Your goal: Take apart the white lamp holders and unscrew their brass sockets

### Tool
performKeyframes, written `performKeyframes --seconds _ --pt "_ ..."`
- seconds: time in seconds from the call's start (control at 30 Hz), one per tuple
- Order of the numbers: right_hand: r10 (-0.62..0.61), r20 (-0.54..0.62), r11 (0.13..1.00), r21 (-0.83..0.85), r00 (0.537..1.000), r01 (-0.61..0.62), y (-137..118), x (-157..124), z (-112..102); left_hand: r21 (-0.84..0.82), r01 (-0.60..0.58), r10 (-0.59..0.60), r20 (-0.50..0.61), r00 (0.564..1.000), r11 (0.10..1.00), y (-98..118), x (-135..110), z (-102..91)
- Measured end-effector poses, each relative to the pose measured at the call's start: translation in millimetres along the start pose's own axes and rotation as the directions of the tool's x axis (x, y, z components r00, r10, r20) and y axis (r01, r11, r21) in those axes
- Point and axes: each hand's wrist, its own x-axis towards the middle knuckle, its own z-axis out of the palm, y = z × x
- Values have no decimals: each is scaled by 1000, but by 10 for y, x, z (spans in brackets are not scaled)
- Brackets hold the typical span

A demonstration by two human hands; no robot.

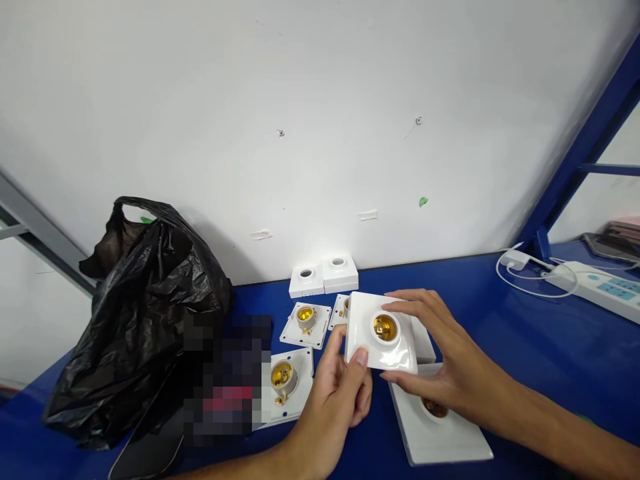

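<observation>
Above the blue worktop, left hand grips a white lamp socket at eight o'clock, right hand fingers clasping it at three.

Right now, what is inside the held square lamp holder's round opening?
A gold-coloured metal socket shows inside the lamp holder; whatever surrounds that socket within is covered and cannot be seen.

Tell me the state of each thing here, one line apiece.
Held lamp holder, covered, tilted, gripped by left hand and right hand.
Lower lamp holder, covered, lying flat, partly hidden.
Three socket bases, uncovered, face up.
Two white covers, side by side, face up.
Black bag, crumpled.
Power strip, on or off unclear.
</observation>
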Motion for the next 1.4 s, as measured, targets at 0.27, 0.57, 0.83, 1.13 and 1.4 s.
performKeyframes --seconds 0.27,0.57,0.83,1.13,1.4 --pt "34 84 999 35 996 -37 -99 31 -5 279 -319 389 -251 886 906 -82 -104 19" --pt "34 215 999 -4 976 -34 -247 252 -133 666 -704 550 502 667 246 -61 -424 -50" --pt "-44 404 994 -72 914 80 -288 190 66 557 -820 441 708 552 133 -12 -350 16" --pt "14 400 996 -84 916 22 -205 131 175 638 -770 452 686 571 6 64 -210 4" --pt "76 199 997 5 977 -78 24 186 -98 748 -631 414 650 637 -206 340 2 -216"
